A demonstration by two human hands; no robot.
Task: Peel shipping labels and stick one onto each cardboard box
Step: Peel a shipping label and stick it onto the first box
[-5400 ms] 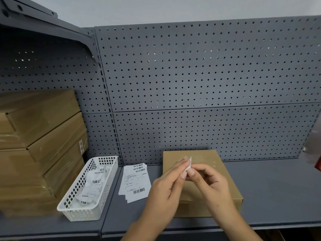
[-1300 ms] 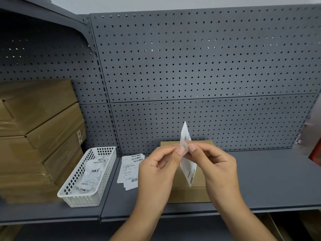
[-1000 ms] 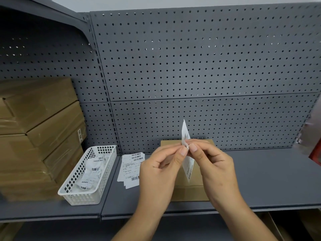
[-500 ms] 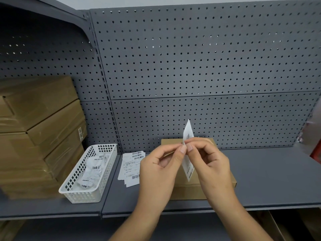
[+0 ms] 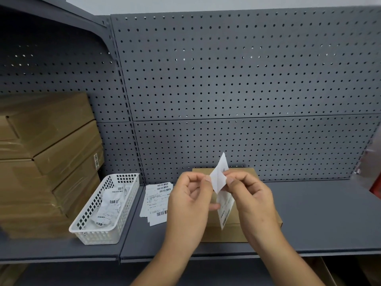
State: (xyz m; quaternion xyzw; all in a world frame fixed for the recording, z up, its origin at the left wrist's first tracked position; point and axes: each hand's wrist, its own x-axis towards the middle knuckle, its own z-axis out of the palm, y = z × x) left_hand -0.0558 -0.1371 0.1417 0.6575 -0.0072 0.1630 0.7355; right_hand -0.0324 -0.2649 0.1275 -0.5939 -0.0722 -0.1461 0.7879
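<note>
A white shipping label (image 5: 224, 207) hangs upright between my hands, above a flat cardboard box (image 5: 241, 175) lying on the grey shelf. My left hand (image 5: 190, 205) pinches a white corner flap of the label that has split away from the rest. My right hand (image 5: 250, 200) pinches the other layer near the top, with the barcoded part dangling below it. A loose pile of more labels (image 5: 157, 200) lies on the shelf left of the box.
A white plastic basket (image 5: 132, 195) with crumpled label backings stands left of the pile. A stack of brown cardboard boxes (image 5: 45, 162) fills the far left. The perforated grey back panel (image 5: 247, 79) rises behind, and the grey shelf (image 5: 319, 213) runs on to the right.
The label's two layers have come apart at the top: my left hand has pulled a white flap leftward while my right hand keeps the printed part.
</note>
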